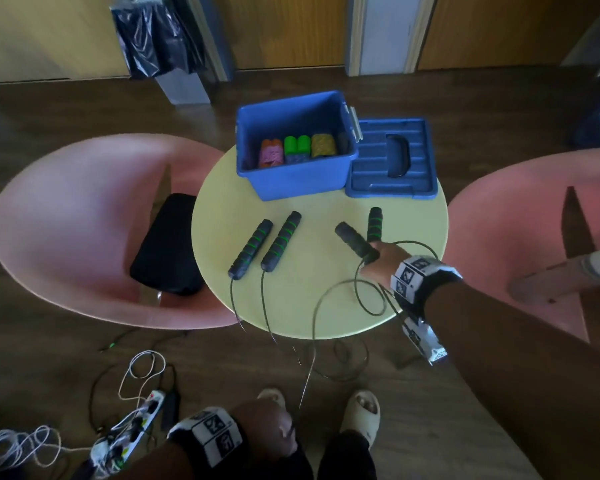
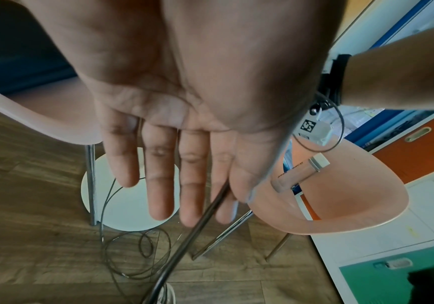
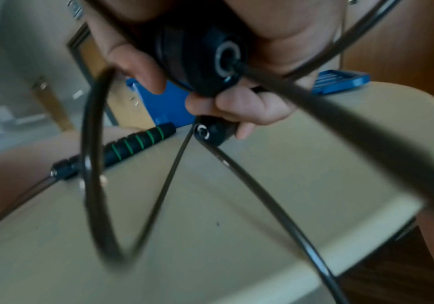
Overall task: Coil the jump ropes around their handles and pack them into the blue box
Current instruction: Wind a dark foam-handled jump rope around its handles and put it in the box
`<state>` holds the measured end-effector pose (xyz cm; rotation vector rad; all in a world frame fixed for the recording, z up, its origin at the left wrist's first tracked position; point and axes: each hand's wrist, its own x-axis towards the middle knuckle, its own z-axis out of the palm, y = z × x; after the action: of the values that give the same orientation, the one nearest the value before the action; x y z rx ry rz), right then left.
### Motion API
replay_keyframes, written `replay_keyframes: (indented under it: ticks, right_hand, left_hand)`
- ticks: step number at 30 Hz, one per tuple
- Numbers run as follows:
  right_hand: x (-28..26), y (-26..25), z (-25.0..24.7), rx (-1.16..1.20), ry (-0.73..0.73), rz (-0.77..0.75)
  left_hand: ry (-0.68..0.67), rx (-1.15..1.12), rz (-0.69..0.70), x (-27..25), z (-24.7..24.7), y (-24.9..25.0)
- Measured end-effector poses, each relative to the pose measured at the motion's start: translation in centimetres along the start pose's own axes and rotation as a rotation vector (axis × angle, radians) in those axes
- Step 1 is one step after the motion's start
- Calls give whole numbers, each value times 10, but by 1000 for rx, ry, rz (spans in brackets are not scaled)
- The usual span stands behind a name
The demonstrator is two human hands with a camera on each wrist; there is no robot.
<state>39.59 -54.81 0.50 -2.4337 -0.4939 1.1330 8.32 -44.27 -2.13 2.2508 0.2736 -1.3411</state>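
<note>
Gripping two handles (image 1: pixel 355 242) at the counter's (image 1: pixel 222 209) 4 o'clock, our right hand (image 1: pixel 383 263) clenched on them | left hand (image 1: pixel 274 433) pinches stiff, springy cord (image 2: pixel 200 222), other fingers (image 2: pixel 160 185) straight | box (image 1: pixel 302 181) at 12

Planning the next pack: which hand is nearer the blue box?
Right. The right hand grips handles on the table just in front of the blue box; the left hand hangs low, below the table edge.
</note>
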Motion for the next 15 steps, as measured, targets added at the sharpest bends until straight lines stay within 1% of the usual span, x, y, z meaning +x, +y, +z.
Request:
replay_keyframes:
  ticks: [3, 4, 5, 7, 8, 10, 12, 14, 15]
  right_hand:
    - [-29, 14, -15, 222, 113, -30]
    - [-43, 19, -21, 311, 161, -45]
    - [-61, 23, -28, 371, 238, -61]
    - [-104, 27, -39, 403, 482, -100]
    - [-129, 23, -43, 450, 569, -141]
    - [-175, 11, -53, 683, 627, -295]
    - [-212, 5, -64, 824, 723, -342]
    - [-242, 1, -69, 871, 833, -345]
    - [-256, -3, -72, 896, 873, -371]
  left_hand:
    - [63, 25, 2, 1, -10, -12]
    - [90, 14, 27, -1, -14, -15]
    - [113, -10, 56, -2, -19, -17]
    - [169, -71, 116, -4, -25, -22]
    - [213, -138, 157, -5, -30, -25]
    - [274, -257, 209, -7, -38, -28]
    - [299, -288, 243, -11, -48, -28]
    - [371, -273, 288, -17, -59, -27]
    - [412, -261, 303, -21, -65, -26]
